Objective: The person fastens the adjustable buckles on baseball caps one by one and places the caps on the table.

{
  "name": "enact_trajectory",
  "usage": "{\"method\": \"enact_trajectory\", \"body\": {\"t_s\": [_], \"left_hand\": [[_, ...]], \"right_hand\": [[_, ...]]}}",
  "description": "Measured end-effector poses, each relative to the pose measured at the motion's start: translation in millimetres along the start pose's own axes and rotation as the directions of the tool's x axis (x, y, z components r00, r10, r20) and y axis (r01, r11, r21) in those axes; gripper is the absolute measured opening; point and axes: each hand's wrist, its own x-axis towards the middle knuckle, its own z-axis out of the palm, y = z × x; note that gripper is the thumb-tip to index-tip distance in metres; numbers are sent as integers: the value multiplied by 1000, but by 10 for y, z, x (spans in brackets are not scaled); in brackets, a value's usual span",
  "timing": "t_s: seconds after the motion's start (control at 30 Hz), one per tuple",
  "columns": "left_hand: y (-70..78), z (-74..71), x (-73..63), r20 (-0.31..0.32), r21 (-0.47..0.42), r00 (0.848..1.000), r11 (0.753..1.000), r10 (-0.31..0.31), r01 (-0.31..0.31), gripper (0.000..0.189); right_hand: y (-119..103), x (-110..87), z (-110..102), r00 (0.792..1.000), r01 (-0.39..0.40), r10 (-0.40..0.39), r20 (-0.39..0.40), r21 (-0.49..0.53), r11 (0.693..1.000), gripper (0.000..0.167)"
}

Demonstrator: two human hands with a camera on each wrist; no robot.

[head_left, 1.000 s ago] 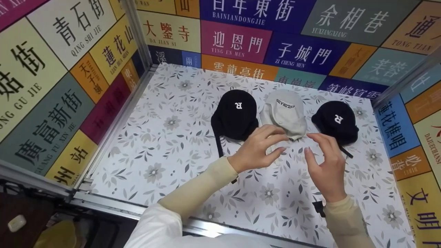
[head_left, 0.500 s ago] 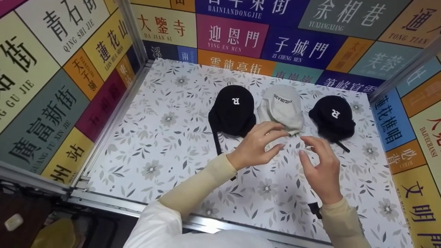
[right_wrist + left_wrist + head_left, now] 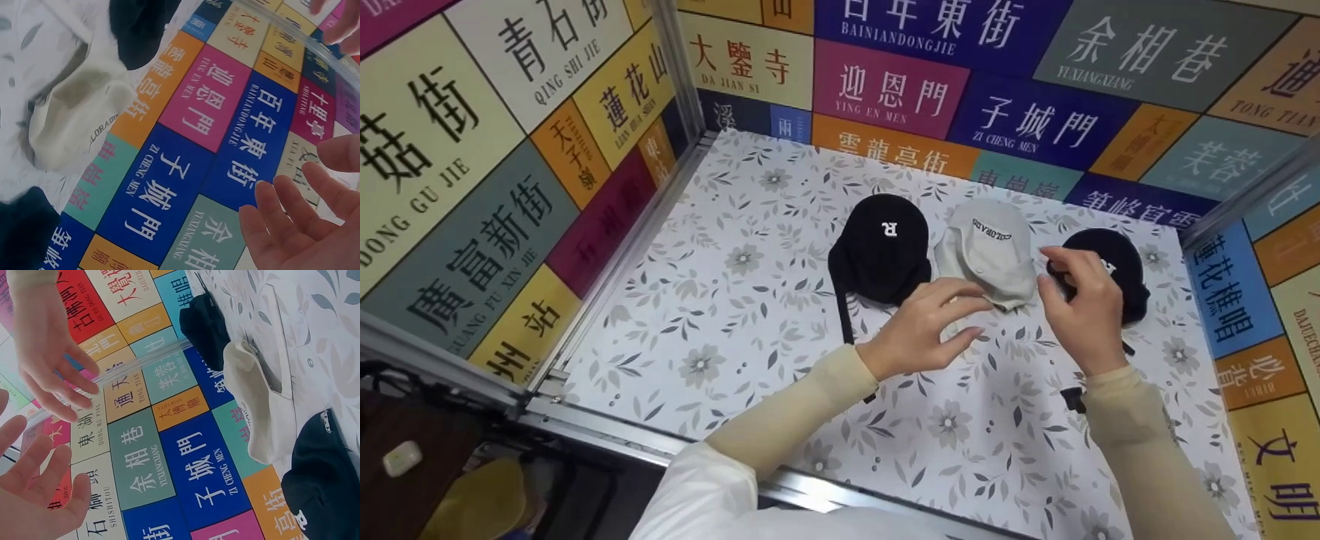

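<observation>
Three caps lie in a row: a black baseball cap (image 3: 881, 259) with a white R on the left, an off-white cap (image 3: 988, 255) lettered COLORADO in the middle, and another black cap (image 3: 1131, 259) on the right. My left hand (image 3: 924, 328), fingers loosely bent, is at the near side of the off-white cap with nothing in it. My right hand (image 3: 1084, 311) also holds nothing; it overlaps the right black cap in the head view, partly hiding it. The right wrist view shows the right hand's fingers (image 3: 281, 205) spread apart. In the left wrist view, the off-white cap's strap (image 3: 279, 343) shows.
The caps lie on a white tabletop (image 3: 742, 300) with a grey leaf and flower print. Panels with coloured street names (image 3: 885, 82) wall in the back and both sides. A metal rail (image 3: 810, 491) runs along the near edge.
My right hand has moved forward, from the near side of the caps to overlapping the right black cap. The left hand and the caps stay about in place while the head view shifts slightly.
</observation>
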Motion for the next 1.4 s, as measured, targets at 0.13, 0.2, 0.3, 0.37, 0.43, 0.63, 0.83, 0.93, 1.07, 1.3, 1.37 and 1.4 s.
{"method": "enact_trajectory", "body": {"t_s": [0.13,0.2,0.3,0.37,0.43,0.63,0.83,0.93,1.07,1.3,1.37,1.4], "left_hand": [[-3,-1,-28,12,15,1000,1000,2,-2,29],[-12,-5,-38,13,21,1000,1000,5,-5,29],[-21,-12,-39,8,20,1000,1000,6,-6,29],[-19,-17,-32,6,21,1000,1000,8,-8,29],[-12,-22,-23,7,27,1000,1000,11,-12,29],[0,-36,-29,13,40,1000,999,9,-9,31],[-10,-77,-50,24,72,1000,997,-6,5,32],[-16,-95,-64,24,83,1000,997,-8,6,32],[-20,-110,-72,28,85,1000,996,-1,-1,33],[-43,-123,-73,21,88,1000,996,-8,6,32],[-51,-129,-81,18,89,1000,996,-12,11,31],[-55,-133,-86,17,91,1000,996,-15,13,31]], "right_hand": [[125,191,112,998,-18,22,66,-54,998,36],[175,288,196,994,-23,31,102,-78,997,35],[264,418,339,987,-34,51,154,-116,993,33],[350,481,441,979,-47,73,192,-139,989,33],[457,512,545,966,-67,104,235,-163,984,33],[817,433,836,910,-106,182,373,-215,971,38],[1095,277,1080,858,-117,241,454,-284,952,46],[1172,206,1194,842,-74,230,488,-318,945,49],[1229,117,1327,831,-18,214,514,-359,933,54],[1305,15,1480,829,2,217,515,-392,920,37],[1325,-2,1502,836,-8,223,501,-396,918,30],[1332,-8,1510,840,-14,226,493,-397,918,28]]}}
